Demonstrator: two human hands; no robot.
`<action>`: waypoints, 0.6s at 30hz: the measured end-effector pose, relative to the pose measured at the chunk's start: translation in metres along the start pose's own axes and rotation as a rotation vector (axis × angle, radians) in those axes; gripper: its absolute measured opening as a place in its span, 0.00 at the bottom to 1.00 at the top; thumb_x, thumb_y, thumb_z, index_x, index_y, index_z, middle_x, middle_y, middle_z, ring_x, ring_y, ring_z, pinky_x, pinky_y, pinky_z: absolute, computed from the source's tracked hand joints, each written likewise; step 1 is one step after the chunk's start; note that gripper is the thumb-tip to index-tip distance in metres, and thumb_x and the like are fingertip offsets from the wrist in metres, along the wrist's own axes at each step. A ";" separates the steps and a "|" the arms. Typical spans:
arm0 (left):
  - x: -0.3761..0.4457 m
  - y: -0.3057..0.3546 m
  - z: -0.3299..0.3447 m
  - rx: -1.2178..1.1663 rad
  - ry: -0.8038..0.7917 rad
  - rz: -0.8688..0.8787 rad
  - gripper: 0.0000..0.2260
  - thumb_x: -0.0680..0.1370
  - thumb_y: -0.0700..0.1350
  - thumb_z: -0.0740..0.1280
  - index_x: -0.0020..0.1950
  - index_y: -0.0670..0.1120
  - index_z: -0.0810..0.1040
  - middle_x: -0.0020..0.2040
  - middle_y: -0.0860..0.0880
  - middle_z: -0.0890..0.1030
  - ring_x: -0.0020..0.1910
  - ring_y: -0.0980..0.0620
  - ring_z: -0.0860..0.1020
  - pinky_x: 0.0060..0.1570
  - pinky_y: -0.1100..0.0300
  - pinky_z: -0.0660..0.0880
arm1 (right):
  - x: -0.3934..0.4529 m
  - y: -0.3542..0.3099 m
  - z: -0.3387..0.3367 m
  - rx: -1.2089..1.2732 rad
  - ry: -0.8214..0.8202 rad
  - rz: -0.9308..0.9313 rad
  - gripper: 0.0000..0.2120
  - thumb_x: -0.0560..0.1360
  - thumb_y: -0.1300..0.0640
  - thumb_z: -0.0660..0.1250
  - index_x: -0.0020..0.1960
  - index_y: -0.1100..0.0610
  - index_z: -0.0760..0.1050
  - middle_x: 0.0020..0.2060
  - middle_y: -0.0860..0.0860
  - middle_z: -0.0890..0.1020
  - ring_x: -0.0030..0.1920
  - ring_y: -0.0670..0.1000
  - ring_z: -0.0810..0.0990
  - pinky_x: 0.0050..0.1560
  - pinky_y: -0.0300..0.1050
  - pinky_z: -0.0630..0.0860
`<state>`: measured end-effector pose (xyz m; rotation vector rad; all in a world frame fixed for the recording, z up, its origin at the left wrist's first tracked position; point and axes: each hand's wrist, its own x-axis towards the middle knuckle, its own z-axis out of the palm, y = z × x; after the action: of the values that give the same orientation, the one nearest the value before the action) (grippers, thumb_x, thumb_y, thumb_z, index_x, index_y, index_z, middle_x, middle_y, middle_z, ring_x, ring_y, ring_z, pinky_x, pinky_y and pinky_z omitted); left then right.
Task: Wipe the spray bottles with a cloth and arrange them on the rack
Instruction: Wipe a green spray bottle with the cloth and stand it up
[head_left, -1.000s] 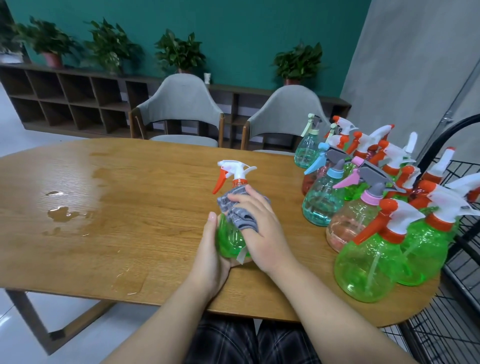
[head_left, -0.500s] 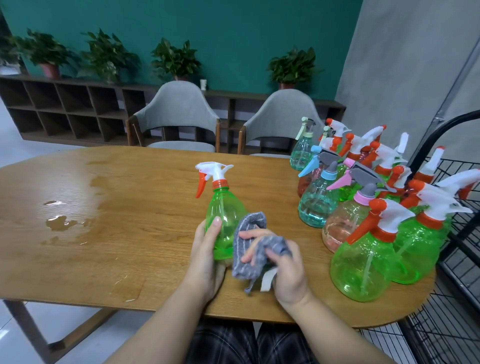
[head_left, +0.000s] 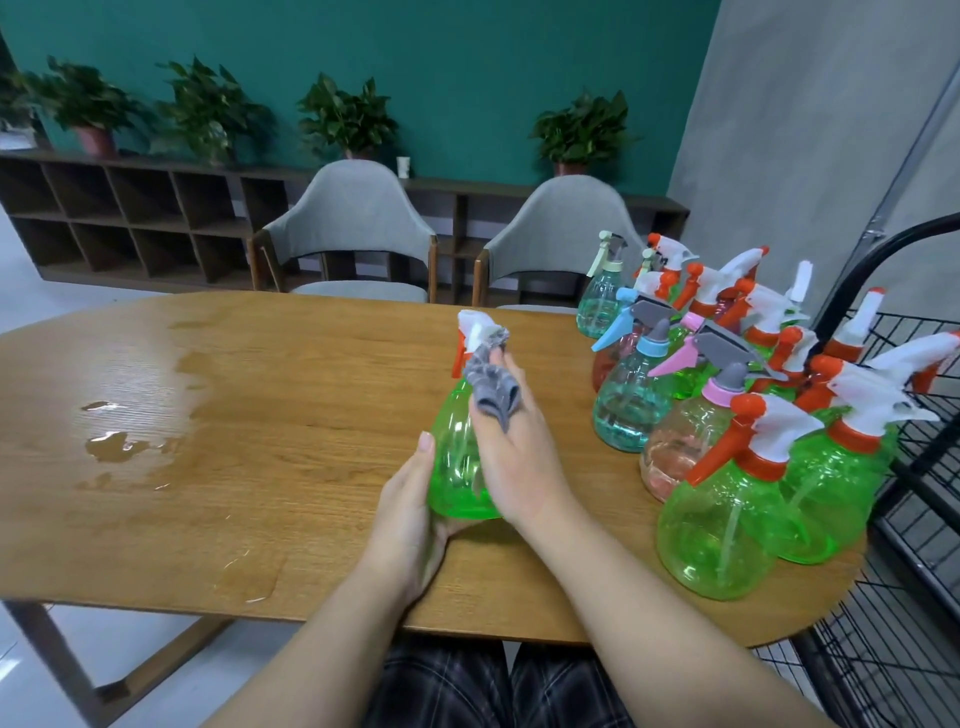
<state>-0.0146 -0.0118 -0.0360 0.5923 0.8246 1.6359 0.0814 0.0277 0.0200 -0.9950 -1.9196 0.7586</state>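
Wooden desk (head_left: 311, 395) up front, left hand (head_left: 410, 512) gripping the green spray bottle (head_left: 460, 462) low, right hand (head_left: 511, 452) pinching the grey cloth (head_left: 491, 387) above that grip: best steady the base, wiping around the neck.

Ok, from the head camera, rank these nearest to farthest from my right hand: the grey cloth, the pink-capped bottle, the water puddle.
1. Grey cloth: held in the right hand.
2. Pink-capped bottle: to its right.
3. Water puddle: far left on the table.
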 end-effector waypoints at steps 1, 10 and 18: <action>0.000 0.000 -0.001 0.018 0.004 0.008 0.24 0.75 0.57 0.60 0.64 0.45 0.78 0.58 0.42 0.83 0.53 0.46 0.83 0.43 0.48 0.82 | 0.000 0.004 0.001 -0.027 -0.002 -0.034 0.29 0.76 0.47 0.52 0.77 0.47 0.57 0.75 0.39 0.55 0.76 0.43 0.50 0.76 0.46 0.50; -0.003 0.000 0.000 0.056 -0.032 -0.012 0.25 0.79 0.58 0.52 0.68 0.46 0.74 0.60 0.43 0.82 0.59 0.46 0.81 0.45 0.52 0.81 | -0.027 0.024 -0.006 -0.131 -0.127 -0.239 0.31 0.67 0.51 0.50 0.70 0.38 0.66 0.75 0.35 0.54 0.76 0.39 0.40 0.76 0.55 0.47; -0.008 0.004 0.002 0.026 -0.075 -0.023 0.38 0.72 0.69 0.50 0.67 0.42 0.74 0.63 0.39 0.80 0.63 0.45 0.78 0.63 0.50 0.74 | -0.045 0.030 -0.002 -0.010 -0.190 -0.385 0.19 0.71 0.57 0.59 0.60 0.48 0.78 0.67 0.34 0.70 0.76 0.42 0.53 0.76 0.50 0.39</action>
<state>-0.0135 -0.0199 -0.0313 0.6560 0.7963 1.5749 0.1095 0.0045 -0.0203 -0.5456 -2.1934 0.6353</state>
